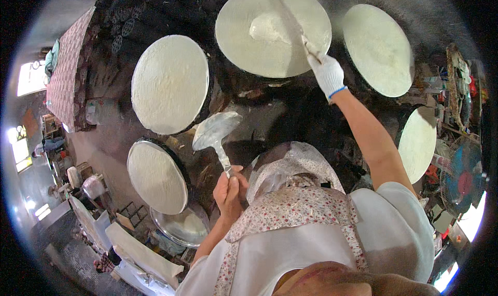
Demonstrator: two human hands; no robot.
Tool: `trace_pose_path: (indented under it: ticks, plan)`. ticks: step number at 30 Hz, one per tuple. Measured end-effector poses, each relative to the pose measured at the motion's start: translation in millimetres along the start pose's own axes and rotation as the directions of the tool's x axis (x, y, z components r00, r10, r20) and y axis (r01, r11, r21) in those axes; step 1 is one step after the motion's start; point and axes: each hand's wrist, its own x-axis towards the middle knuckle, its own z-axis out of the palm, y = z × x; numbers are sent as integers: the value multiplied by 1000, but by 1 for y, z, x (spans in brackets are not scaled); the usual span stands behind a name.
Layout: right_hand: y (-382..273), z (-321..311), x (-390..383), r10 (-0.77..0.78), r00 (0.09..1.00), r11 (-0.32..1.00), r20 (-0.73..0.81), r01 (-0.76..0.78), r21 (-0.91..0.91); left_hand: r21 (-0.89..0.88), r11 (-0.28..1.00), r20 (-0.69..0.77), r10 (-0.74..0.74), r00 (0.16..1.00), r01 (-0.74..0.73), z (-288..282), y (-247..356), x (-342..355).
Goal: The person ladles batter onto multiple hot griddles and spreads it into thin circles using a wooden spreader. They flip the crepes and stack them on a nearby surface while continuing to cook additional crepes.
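Observation:
My right hand (pixel 328 74), in a white knit glove with a blue cuff, is closed around the handle of a long flat spreader (pixel 290 21). Its motion-blurred blade lies across a large round griddle (pixel 236 47) coated with pale batter, beside a thicker pool of batter (pixel 267 29). My bare left hand (pixel 228 195) grips a batter-smeared ladle (pixel 215 130) by its handle, bowl end up. The ladle is held in front of my apron, near the left griddle (pixel 170 83), which also bears a round white sheet.
More white-coated griddles stand around me: far right (pixel 378 49), right (pixel 418 144) and near left (pixel 156 176). Beneath the near-left one is a metal bowl (pixel 187 228) of white batter. A fan (pixel 461 176) stands at right; pale boards (pixel 142 252) lie lower left.

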Motion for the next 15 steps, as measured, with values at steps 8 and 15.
trace_pose_path:
  ticks: [8,15]
  plan:
    - [16,6,-29,-135,986,984,94,144,-104,-72,997,97,3,995,4,2,2,23]
    - [-22,-7,-26,8,938,932,347,119,-343,-379,925,236,99,967,-3,39,54,184]
